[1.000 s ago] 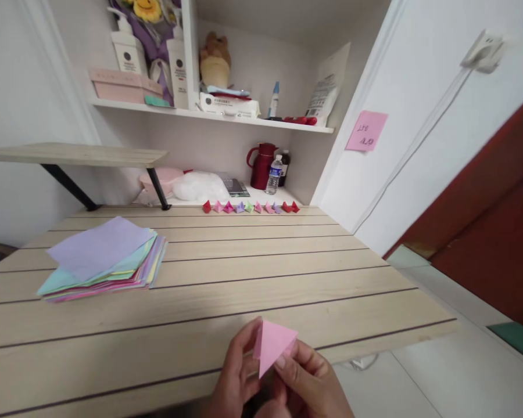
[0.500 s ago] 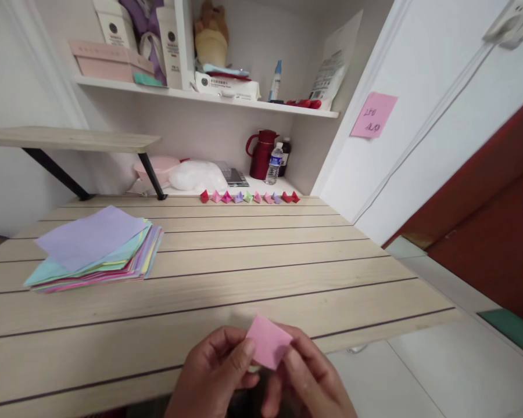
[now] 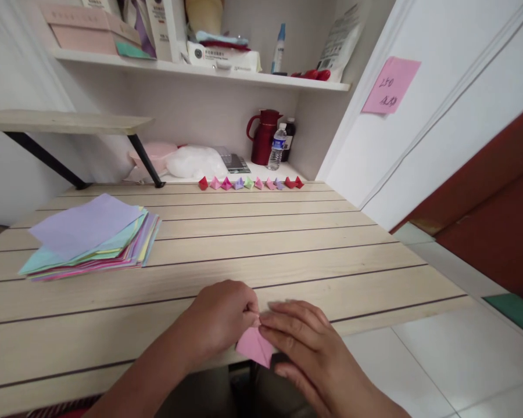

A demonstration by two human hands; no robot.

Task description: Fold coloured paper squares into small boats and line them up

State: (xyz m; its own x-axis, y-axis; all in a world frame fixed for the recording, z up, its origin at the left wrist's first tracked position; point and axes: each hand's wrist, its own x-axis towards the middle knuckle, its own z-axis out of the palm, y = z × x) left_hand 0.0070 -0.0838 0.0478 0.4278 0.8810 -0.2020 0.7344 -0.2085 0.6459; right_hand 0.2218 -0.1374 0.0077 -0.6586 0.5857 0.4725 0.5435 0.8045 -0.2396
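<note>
With a curled left hand, fingers bunched, bearing on the upper corner of the pink paper; hard to tell, behind the knuckles, whether pinching or merely pressing. Reaching across its right side with the right hand, fingers stretched out and slightly parted. Just changed: from held up between both hands to set down at the front edge of the table, probably for firming a crease there. Standing in the way of a clear look: both hands, over the upper part of the pink paper. Beyond and left of the pink paper, a loose stack of coloured sheets. Straight beyond the pink paper, along the far edge of the table, a row of small folded shapes; farther beyond, a red jug and a water bottle.
</note>
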